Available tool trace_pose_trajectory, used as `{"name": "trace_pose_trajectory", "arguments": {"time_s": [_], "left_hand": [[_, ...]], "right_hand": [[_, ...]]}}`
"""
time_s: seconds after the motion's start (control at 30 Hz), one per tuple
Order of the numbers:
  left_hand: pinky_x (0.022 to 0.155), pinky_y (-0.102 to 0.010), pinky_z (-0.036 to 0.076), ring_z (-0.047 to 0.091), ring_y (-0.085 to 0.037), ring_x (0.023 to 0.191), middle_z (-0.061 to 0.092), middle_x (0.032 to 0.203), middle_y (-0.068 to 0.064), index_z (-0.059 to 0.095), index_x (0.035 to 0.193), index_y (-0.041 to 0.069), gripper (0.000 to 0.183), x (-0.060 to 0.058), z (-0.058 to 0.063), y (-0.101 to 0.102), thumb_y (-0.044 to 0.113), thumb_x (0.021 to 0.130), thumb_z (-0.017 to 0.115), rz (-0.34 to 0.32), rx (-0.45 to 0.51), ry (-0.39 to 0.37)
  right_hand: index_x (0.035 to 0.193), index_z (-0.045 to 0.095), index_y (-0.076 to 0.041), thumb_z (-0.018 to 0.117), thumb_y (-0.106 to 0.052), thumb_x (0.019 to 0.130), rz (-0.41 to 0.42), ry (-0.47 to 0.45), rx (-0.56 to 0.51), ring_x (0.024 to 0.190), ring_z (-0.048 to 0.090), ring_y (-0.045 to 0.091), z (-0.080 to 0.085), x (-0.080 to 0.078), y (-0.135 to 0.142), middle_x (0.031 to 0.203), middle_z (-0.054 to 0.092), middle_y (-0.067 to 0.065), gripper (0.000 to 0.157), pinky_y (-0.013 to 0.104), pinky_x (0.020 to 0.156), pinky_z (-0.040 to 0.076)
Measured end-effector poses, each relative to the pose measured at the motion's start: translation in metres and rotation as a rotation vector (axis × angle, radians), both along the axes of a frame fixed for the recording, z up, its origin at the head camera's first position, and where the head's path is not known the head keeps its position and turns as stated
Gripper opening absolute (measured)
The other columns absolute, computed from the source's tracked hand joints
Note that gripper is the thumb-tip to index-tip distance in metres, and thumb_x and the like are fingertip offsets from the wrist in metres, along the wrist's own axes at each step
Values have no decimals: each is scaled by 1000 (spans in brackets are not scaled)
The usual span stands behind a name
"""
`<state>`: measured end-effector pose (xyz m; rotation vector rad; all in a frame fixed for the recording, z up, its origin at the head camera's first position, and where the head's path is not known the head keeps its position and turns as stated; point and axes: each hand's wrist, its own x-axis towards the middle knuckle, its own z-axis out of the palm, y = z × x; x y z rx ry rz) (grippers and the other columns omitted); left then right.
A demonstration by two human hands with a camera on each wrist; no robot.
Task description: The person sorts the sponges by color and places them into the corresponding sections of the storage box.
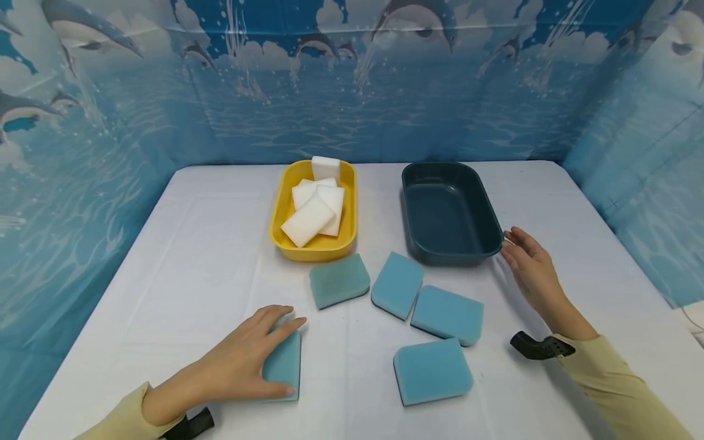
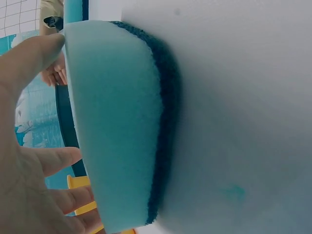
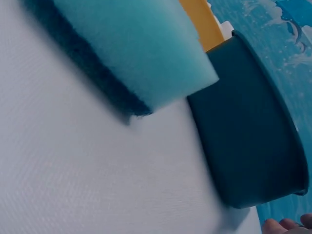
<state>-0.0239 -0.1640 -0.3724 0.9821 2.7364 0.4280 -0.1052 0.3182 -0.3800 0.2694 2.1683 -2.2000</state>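
My left hand (image 1: 247, 354) is spread over a blue sponge (image 1: 286, 366) at the table's near left. In the left wrist view its thumb and fingers (image 2: 73, 200) lie along the top of that sponge (image 2: 117, 122), whose dark scouring layer faces the table. They are not curled round it. At the near right corner of a dark teal tray (image 1: 451, 214) is my right hand (image 1: 530, 269), its fingers loosely bent by the rim; whether they touch is unclear. The right wrist view catches only fingertips (image 3: 287, 225) below the tray (image 3: 248, 126).
A yellow tray (image 1: 313, 252) holding several white sponges (image 1: 308, 220) stands left of the teal one. In front lie more blue sponges: a greener one (image 1: 340, 281), two side by side (image 1: 397, 286), and one nearer me (image 1: 433, 371). A dolphin-print curtain (image 1: 352, 110) borders the white table.
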Motion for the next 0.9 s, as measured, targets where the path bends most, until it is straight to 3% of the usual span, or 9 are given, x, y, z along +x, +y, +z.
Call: {"name": "trace_pose_trajectory", "arguments": {"time_s": [0.17,0.43,0.57,0.67,0.77,0.9], "left_hand": [[104,-47,41,33,-22,134,34,147,-3,38,143,25,90,2,1,1,68,69,67,-4,-21,-13],[105,-47,39,33,-23,135,33,148,-6,35,145,17,105,5,1,1,76,63,64,-52,-42,32],[105,-49,37,33,-24,134,34,147,-7,33,146,17,107,8,0,0,74,62,67,-63,-54,55],[103,-49,38,35,-22,130,36,144,-6,33,146,17,106,9,0,-1,67,61,72,-57,-62,65],[100,-45,40,37,-18,125,40,139,-5,34,145,16,105,8,0,-1,59,59,76,-48,-66,74],[97,-42,41,38,-15,120,42,134,-3,35,144,15,105,7,0,0,57,58,78,-44,-69,78]], "right_hand": [[150,-7,-6,45,-28,99,51,-8,2,145,11,14,1,0,-5,160,-9,10,76,31,116,11],[151,-2,-7,45,-31,99,144,14,15,148,6,19,-9,-8,-6,160,-7,10,75,16,113,24],[151,2,-4,47,-31,98,167,23,32,142,21,10,-11,-9,-8,159,-3,15,74,4,97,36],[150,4,0,48,-29,98,160,40,19,128,35,-2,-12,-9,-9,157,3,17,74,0,88,38],[150,6,0,49,-29,97,145,38,13,118,38,-6,-12,-9,-10,155,9,17,74,0,87,39],[150,5,-1,48,-31,97,142,24,33,131,30,2,-11,-9,-13,158,5,15,74,5,99,36]]}}
